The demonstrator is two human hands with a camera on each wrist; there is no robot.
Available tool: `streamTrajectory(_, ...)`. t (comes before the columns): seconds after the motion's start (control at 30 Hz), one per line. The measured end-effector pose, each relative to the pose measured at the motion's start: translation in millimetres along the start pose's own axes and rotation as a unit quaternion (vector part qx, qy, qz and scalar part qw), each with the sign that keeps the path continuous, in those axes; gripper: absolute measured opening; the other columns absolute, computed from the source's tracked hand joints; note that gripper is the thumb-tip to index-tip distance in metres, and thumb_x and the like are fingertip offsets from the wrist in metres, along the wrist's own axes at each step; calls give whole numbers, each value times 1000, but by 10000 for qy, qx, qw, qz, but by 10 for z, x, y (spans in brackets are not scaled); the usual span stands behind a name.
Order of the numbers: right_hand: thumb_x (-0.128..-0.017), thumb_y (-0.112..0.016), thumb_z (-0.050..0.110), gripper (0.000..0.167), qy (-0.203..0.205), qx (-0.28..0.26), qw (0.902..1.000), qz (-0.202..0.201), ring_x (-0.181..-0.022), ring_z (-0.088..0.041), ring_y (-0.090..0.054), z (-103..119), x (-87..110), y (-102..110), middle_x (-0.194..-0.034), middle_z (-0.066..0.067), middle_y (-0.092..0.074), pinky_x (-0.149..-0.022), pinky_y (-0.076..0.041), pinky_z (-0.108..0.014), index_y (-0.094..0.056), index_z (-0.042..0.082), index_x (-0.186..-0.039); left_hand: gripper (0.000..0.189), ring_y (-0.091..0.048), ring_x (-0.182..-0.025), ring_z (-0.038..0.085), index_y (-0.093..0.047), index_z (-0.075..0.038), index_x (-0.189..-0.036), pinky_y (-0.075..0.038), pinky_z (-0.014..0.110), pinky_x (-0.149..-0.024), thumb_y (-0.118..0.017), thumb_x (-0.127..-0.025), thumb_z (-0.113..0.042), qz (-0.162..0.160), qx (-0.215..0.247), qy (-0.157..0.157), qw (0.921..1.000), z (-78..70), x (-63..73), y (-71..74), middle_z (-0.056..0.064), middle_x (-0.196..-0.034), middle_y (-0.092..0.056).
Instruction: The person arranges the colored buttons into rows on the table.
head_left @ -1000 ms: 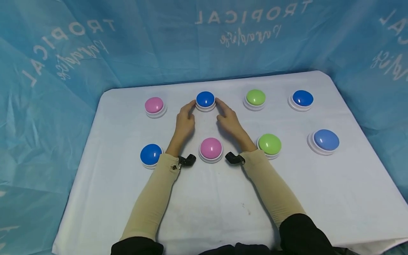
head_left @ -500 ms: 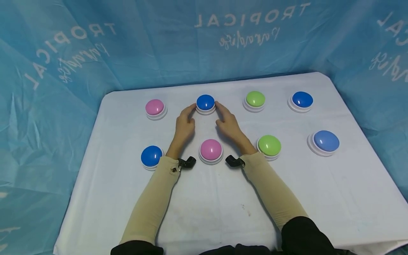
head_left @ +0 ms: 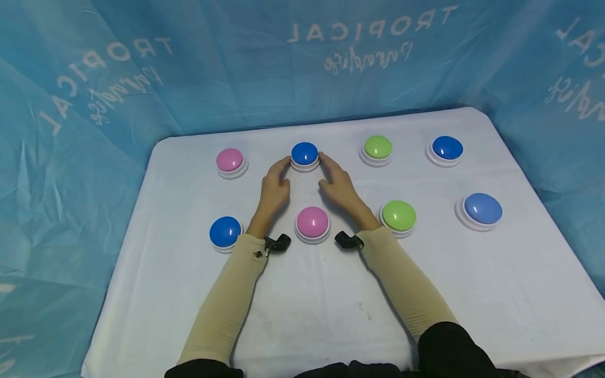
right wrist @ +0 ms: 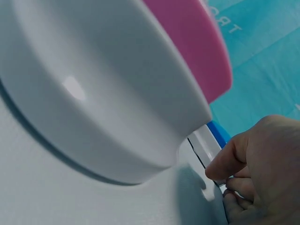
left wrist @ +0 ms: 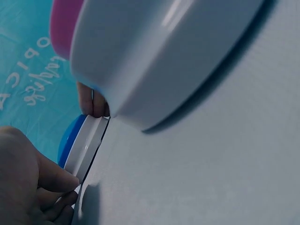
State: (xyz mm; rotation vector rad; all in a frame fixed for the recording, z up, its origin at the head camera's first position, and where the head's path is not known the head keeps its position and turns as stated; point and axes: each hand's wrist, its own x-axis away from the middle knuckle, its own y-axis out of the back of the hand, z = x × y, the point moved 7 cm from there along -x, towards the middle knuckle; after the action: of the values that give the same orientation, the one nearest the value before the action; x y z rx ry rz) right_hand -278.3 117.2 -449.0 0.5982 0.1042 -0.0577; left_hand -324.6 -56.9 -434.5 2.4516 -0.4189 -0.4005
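Note:
At the middle of the back row stands a blue push button (head_left: 304, 153) on a white round base. My left hand (head_left: 275, 186) touches its left side with an outstretched index finger. From the right, my right hand (head_left: 341, 186) meets it the same way, thumb apart from the base. The left wrist view shows the white base (left wrist: 86, 145) edge-on, fingers at both of its sides. Between my forearms sits a pink button (head_left: 312, 221); its white base (right wrist: 93, 93) fills much of the right wrist view and partly hides the blue one.
A pink button (head_left: 229, 159) stands back left, a blue button (head_left: 225, 231) beside my left wrist. Green buttons (head_left: 377, 147) and more blue ones (head_left: 483, 208) are to the right. All sit on a white-covered table (head_left: 472, 294) before a blue curtain (head_left: 236, 68).
Both hands stay at the sides of the blue button. The whole scene sits slightly lower in the head view than a second ago.

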Motion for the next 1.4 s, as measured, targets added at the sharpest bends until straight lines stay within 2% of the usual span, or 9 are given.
streamTrajectory(0.6,-88,-59,4,80,203,185,9993,-247,-160,-33,-30,-22,22,15,-169,-17,-36,-133,-22,-42,-32,4,-164,65,-42,-154,30,-53,-3,-153,-29,40,-130,-52,-88,8,-219,196,-90,9995,3,22,19,15,-158,-54)
streamTrajectory(0.97,-88,-62,5,80,238,218,9989,-332,-158,-34,-33,50,53,22,-168,-17,-40,-132,-23,-48,-35,5,-163,64,-43,-153,29,-53,-5,-153,-29,39,-130,-55,-90,4,-285,143,-55,9995,4,58,51,14,-158,-54)
streamTrajectory(1.27,-89,-56,3,75,149,197,9989,-400,-158,-33,-34,16,89,27,-166,-17,-42,-132,-24,-44,-38,5,-162,62,-45,-152,29,-55,-3,-150,-31,38,-129,-56,-89,6,-349,207,-167,9990,25,67,27,15,-155,-56)
streamTrajectory(1.4,-90,-56,5,75,139,195,9991,-360,-159,-33,-32,-2,104,20,-168,-16,-40,-132,-22,-47,-36,5,-163,61,-46,-151,29,-57,-3,-149,-32,38,-129,-58,-88,5,-393,188,-181,9989,20,66,22,15,-154,-58)
